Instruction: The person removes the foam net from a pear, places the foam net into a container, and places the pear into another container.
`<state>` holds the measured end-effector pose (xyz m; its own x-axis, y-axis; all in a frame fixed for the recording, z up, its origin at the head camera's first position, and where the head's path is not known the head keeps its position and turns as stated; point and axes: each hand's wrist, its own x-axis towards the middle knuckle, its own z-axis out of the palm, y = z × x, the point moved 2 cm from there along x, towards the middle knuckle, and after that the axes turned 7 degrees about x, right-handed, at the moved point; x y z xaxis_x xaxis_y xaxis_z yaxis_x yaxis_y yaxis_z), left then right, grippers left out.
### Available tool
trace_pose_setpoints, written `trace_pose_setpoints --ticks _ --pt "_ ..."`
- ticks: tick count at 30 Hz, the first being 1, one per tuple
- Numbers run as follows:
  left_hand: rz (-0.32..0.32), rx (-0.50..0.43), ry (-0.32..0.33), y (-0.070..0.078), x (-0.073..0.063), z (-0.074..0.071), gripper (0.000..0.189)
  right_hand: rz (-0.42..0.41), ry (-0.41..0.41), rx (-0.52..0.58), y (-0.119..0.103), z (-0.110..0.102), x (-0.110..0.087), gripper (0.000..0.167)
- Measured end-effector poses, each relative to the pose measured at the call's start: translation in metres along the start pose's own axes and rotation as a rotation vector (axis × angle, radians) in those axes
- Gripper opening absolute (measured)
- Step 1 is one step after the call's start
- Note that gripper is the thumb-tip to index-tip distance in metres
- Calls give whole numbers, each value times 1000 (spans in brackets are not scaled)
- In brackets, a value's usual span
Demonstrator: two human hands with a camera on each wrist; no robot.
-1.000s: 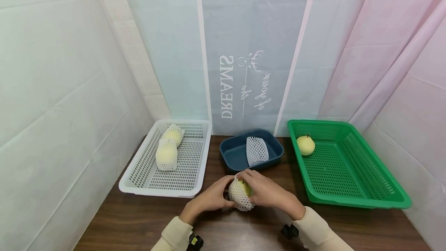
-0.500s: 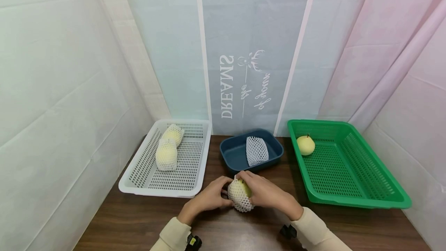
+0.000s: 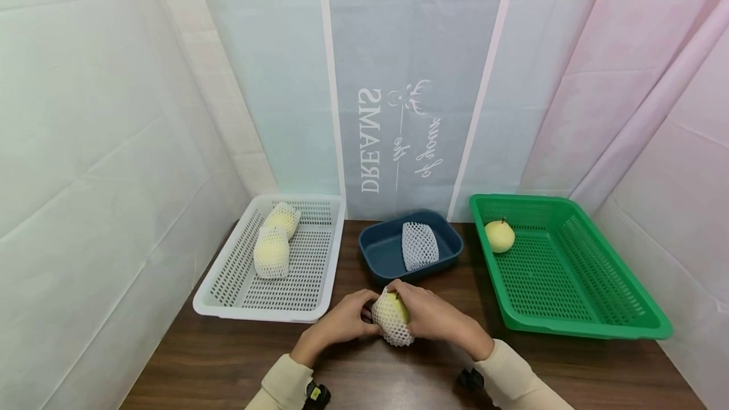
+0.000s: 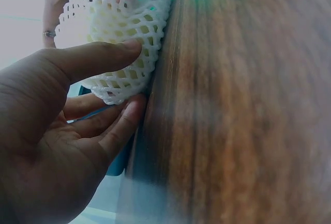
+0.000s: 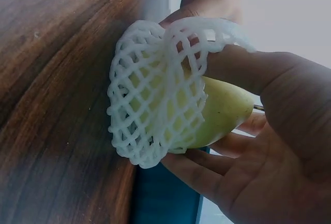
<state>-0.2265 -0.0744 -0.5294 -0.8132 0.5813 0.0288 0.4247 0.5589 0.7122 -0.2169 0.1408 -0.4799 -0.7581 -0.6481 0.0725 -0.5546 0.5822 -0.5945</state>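
Between my two hands, near the table's front middle, a yellow-green pear (image 5: 225, 107) sits partly inside a white foam net (image 3: 390, 321). Its stem end sticks out of the sleeve, towards my right palm. My left hand (image 3: 344, 321) holds the net-covered side, thumb on one face and fingers at the other. My right hand (image 3: 435, 315) grips the pear from the other side; in the right wrist view its thumb lies under the net's edge, with fingers below. Just beyond the hands, a dark blue tray (image 3: 378, 252) holds another foam net (image 3: 420, 247).
At left stands a white basket (image 3: 336, 258) with two net-covered pears (image 3: 272, 255) inside. A green basket (image 3: 621, 271) at right holds one bare pear (image 3: 499, 236). Dark wooden table (image 3: 228, 359) lies beneath; pale cloth walls surround it at back and sides.
Both hands stay on the pear and net, shifting only slightly left and down. The trays and baskets have not moved.
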Motion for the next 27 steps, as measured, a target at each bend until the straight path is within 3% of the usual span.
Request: trace_pose_setpoints --ticks 27 --pt "26 37 14 1 2 0 35 54 53 54 -2 -4 -4 75"
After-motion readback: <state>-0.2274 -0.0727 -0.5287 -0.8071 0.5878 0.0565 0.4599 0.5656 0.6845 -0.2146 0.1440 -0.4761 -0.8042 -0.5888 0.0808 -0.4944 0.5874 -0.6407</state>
